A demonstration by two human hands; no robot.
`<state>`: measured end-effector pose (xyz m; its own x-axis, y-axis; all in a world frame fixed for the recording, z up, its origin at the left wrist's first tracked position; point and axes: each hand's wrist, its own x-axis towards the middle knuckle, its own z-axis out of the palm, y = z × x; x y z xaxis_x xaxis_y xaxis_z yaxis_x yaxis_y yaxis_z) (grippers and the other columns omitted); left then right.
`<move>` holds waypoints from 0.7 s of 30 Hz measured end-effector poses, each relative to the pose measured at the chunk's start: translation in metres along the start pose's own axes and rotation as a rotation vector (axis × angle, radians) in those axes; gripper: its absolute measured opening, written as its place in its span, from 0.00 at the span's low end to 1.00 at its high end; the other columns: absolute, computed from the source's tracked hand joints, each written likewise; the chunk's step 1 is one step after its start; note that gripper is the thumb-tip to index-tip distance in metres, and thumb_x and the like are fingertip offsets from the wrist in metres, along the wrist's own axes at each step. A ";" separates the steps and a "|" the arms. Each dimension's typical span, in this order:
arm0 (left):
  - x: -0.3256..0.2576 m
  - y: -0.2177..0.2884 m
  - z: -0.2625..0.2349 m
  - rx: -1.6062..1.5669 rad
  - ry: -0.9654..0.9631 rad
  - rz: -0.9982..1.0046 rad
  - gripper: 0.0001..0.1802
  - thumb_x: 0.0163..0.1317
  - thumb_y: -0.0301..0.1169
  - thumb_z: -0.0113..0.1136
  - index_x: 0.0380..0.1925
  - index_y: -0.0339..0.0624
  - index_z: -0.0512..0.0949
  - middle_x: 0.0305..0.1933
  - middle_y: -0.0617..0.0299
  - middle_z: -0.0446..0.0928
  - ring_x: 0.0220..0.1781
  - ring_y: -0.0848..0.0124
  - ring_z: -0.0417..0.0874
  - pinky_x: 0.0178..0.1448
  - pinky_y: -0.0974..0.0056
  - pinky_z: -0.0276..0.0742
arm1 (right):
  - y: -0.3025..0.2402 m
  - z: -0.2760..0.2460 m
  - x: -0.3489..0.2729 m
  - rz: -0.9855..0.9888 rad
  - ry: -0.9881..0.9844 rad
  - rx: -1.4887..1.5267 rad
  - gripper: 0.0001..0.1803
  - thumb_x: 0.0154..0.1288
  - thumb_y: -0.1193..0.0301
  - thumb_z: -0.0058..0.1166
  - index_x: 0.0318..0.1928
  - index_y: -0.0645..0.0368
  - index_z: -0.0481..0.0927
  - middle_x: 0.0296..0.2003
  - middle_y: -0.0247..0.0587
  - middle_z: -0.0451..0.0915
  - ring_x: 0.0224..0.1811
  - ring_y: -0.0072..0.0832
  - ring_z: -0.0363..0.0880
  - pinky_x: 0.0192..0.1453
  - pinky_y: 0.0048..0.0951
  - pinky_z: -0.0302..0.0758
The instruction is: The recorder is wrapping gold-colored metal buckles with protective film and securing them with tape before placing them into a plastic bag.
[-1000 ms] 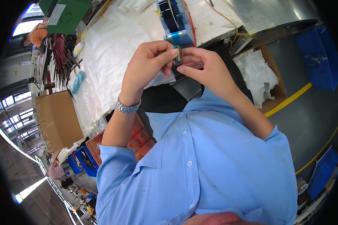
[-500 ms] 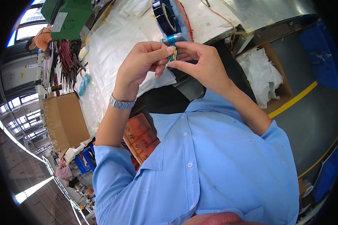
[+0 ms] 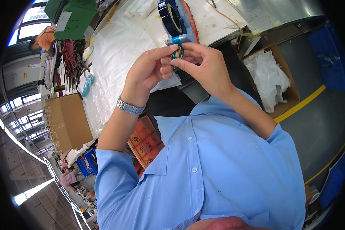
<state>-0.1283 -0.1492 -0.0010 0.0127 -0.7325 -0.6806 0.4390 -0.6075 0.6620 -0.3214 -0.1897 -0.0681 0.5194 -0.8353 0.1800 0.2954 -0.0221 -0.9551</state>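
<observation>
Both the left hand and right hand pinched a small teal part before a tape dispenser on the white-covered desk.

glossy plastic tape roll, metal watch band

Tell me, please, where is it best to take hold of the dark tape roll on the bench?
Grip the tape roll by its outer rim, probably from above: it stands on edge in its blue holder, so the rim's top is free, and both hands are busy nearby.
</observation>
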 end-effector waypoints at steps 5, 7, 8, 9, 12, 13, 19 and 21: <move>0.000 0.001 0.007 -0.111 0.035 -0.066 0.10 0.76 0.35 0.69 0.39 0.39 0.83 0.24 0.75 0.72 0.21 0.83 0.68 0.25 0.72 0.66 | 0.000 0.003 -0.003 -0.019 0.038 0.038 0.15 0.72 0.73 0.71 0.54 0.68 0.88 0.41 0.42 0.94 0.40 0.19 0.92 0.45 0.23 0.85; -0.003 0.001 0.018 -0.124 0.096 -0.065 0.11 0.77 0.36 0.68 0.40 0.39 0.82 0.23 0.76 0.70 0.20 0.84 0.65 0.24 0.73 0.66 | 0.001 0.000 0.000 -0.037 0.030 -0.022 0.14 0.71 0.73 0.72 0.51 0.68 0.88 0.38 0.40 0.94 0.39 0.19 0.92 0.43 0.21 0.84; -0.005 0.000 0.023 -0.037 0.140 -0.006 0.12 0.77 0.36 0.68 0.38 0.38 0.82 0.23 0.76 0.72 0.20 0.83 0.67 0.25 0.74 0.68 | 0.002 0.000 0.000 -0.038 0.031 -0.023 0.14 0.71 0.73 0.72 0.51 0.68 0.88 0.38 0.40 0.94 0.39 0.19 0.92 0.43 0.21 0.84; -0.007 -0.002 0.026 0.050 0.182 0.054 0.14 0.77 0.37 0.68 0.37 0.37 0.83 0.24 0.75 0.74 0.20 0.83 0.69 0.25 0.74 0.70 | 0.003 0.001 0.000 -0.035 0.027 -0.027 0.14 0.71 0.73 0.72 0.51 0.68 0.89 0.37 0.39 0.94 0.39 0.19 0.92 0.42 0.21 0.84; -0.011 -0.013 0.024 0.432 0.236 0.366 0.17 0.77 0.39 0.70 0.33 0.35 0.83 0.24 0.73 0.77 0.21 0.82 0.74 0.26 0.73 0.74 | 0.001 0.002 0.000 -0.033 0.015 -0.017 0.14 0.70 0.73 0.72 0.52 0.67 0.89 0.34 0.38 0.93 0.38 0.19 0.92 0.41 0.21 0.83; -0.012 -0.015 0.022 0.434 0.234 0.365 0.17 0.77 0.39 0.70 0.33 0.35 0.83 0.24 0.73 0.77 0.21 0.82 0.74 0.26 0.73 0.74 | 0.001 0.002 -0.001 -0.030 0.008 -0.006 0.14 0.70 0.73 0.73 0.52 0.67 0.89 0.34 0.38 0.93 0.38 0.19 0.92 0.40 0.21 0.83; -0.020 -0.012 0.024 0.874 0.321 0.522 0.18 0.74 0.39 0.72 0.34 0.33 0.86 0.25 0.64 0.84 0.21 0.78 0.82 0.27 0.72 0.77 | 0.000 -0.001 -0.001 -0.038 -0.009 -0.123 0.22 0.68 0.74 0.75 0.60 0.70 0.87 0.43 0.41 0.94 0.47 0.20 0.91 0.53 0.23 0.86; -0.027 -0.019 0.028 1.059 0.467 0.724 0.12 0.73 0.34 0.72 0.39 0.33 0.87 0.28 0.61 0.86 0.25 0.77 0.86 0.31 0.71 0.80 | 0.001 -0.001 0.000 -0.013 -0.006 -0.091 0.22 0.68 0.74 0.75 0.60 0.70 0.87 0.43 0.41 0.94 0.46 0.20 0.91 0.53 0.23 0.86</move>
<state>-0.1621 -0.1268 0.0133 0.3364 -0.9416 0.0163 -0.6851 -0.2328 0.6903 -0.3224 -0.1900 -0.0690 0.5206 -0.8316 0.1936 0.2284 -0.0829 -0.9700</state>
